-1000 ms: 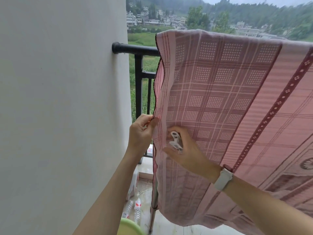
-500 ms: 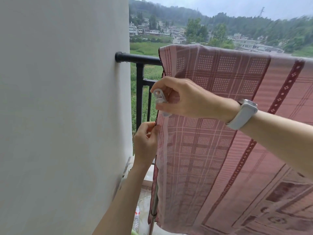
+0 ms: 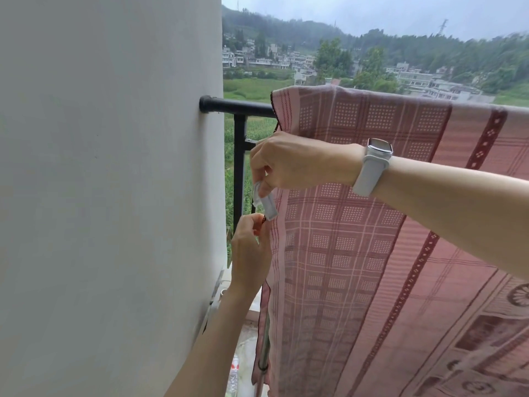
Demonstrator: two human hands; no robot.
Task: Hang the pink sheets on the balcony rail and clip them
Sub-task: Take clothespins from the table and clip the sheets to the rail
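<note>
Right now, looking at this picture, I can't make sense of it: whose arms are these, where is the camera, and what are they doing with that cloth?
There is no machine here. A person wears a wide-angle camera on the head, so you see their own two arms from above. They stand on a balcony beside a white wall. A pink sheet with a checked pattern is draped over the black balcony rail and hangs down. The right hand, with a white watch on its wrist, pinches a white clip at the sheet's left edge. The left hand, just below, pinches that same edge. Whether the clip already bites the cloth is unclear. Beyond the rail lie fields, houses and hills.
</note>
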